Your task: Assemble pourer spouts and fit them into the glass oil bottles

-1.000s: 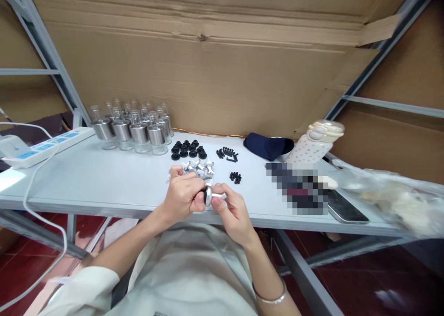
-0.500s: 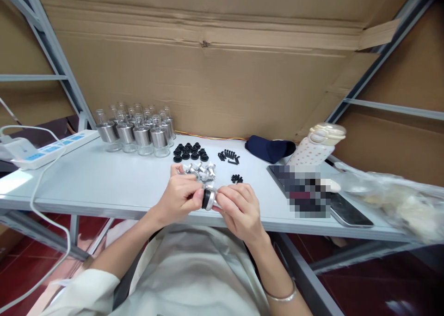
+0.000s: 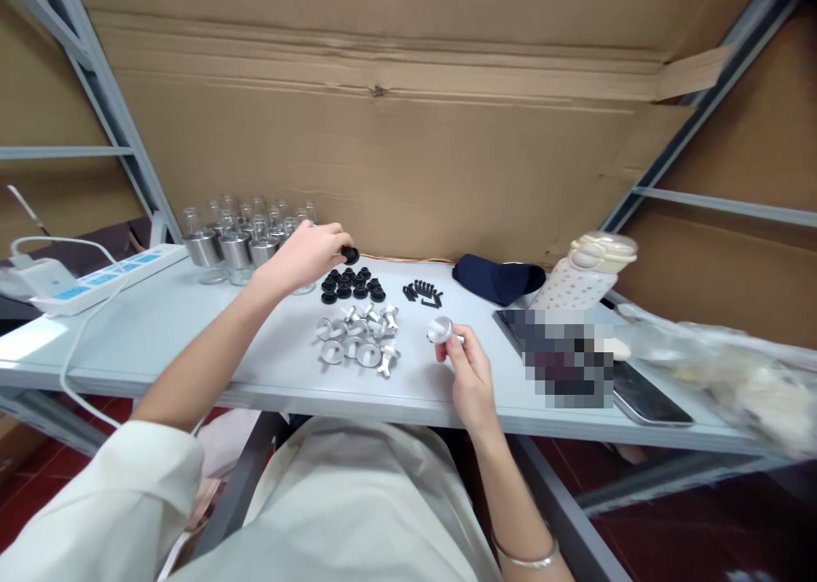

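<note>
My left hand [image 3: 319, 248] is raised toward the back, its fingers closed on a black stopper [image 3: 350, 254]. It is beside the steel-sleeved glass bottles [image 3: 236, 248] and partly covers them. Below it, several more black stoppers [image 3: 345, 291] stand in a cluster. Between the fingers of my right hand [image 3: 469, 365] is a silver metal cap with a round disc [image 3: 440, 330], held just above the table. Similar silver caps [image 3: 368, 355] lie grouped to the left of that hand. Small black pieces on the table under the held cap are hidden.
Small black elbow-shaped parts [image 3: 422, 292] lie mid-table, with a dark blue cap [image 3: 498, 279] behind. To the right are a dotted bottle [image 3: 578, 276], a phone [image 3: 651, 395] and a plastic bag [image 3: 740, 369]. A power strip [image 3: 115, 276] sits at left; cardboard [image 3: 396, 156] walls the back.
My hands were together on a silver cap with a black part. They have come apart: the left moved back and left with a black stopper, the right moved slightly right with a silver cap.
</note>
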Motion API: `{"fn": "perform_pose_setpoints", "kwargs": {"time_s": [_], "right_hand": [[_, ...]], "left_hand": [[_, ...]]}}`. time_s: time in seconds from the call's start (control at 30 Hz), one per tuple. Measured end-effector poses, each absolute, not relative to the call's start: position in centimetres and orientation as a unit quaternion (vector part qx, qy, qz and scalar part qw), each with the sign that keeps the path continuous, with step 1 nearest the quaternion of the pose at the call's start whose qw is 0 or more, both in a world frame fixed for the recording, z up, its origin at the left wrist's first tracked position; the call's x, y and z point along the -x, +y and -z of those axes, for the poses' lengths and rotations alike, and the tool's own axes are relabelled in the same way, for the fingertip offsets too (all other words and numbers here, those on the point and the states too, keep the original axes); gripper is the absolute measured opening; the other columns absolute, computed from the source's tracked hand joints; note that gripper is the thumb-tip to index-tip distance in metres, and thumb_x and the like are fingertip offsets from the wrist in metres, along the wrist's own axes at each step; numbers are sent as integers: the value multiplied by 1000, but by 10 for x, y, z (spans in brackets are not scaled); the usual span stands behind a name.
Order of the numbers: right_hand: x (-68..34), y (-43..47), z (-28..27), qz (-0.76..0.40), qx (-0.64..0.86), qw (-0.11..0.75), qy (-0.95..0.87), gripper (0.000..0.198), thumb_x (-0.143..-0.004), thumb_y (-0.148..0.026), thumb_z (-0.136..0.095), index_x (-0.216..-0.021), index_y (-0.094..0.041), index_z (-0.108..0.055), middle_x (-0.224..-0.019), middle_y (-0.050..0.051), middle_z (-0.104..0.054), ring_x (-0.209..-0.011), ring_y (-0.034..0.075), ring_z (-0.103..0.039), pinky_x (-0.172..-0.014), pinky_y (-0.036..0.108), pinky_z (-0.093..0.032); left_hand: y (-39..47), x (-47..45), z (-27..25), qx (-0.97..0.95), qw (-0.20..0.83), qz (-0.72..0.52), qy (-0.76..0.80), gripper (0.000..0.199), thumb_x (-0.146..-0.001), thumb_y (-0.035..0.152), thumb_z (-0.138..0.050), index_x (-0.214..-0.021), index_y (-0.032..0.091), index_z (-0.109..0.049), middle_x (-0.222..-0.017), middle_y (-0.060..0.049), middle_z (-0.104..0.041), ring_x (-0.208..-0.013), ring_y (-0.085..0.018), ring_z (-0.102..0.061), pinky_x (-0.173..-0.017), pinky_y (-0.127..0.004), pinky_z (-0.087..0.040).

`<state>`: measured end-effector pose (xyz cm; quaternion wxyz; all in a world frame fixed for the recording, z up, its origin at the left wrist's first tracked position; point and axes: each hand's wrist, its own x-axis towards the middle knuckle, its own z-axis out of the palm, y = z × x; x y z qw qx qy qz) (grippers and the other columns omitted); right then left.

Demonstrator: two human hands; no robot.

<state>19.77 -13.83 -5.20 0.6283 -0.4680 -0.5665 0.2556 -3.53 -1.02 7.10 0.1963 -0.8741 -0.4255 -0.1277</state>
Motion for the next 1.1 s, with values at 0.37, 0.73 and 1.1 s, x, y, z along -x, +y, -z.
{"fn": "perform_pose_setpoints", "kwargs": {"time_s": [0.37,0.73,1.1], "right_hand": [[-200,-137,54,-266,507,578,-582,26,-88,-40,-49,-98,-19,-62,-76,1,-58,-71,16,-53,-67,27,-43],[-197,-141,52,-189,505,582,-609,25,-88,-34,-53,-97,-18,-69,-90,6,-62,-79,16,-56,-70,28,-45],[-187,-137,50,-130,568,530,-617,25,-89,-34,-48,-89,-17,-66,-73,6,-69,-64,18,-60,-61,28,-45]], "left_hand": [[84,-11,-33,836,197,-6,-511,33,-82,0,-41,-95,13,-69,-108,-16,-68,-102,-26,-63,-93,-42,-32],[99,-5,-11,828,115,-46,-546,27,-91,28,-54,-113,13,-58,-116,-11,-60,-104,-23,-60,-90,-44,-48],[47,2,-25,852,80,64,-513,39,-97,32,-36,-129,12,-47,-126,-18,-54,-117,-27,-54,-95,-37,-43]]}}
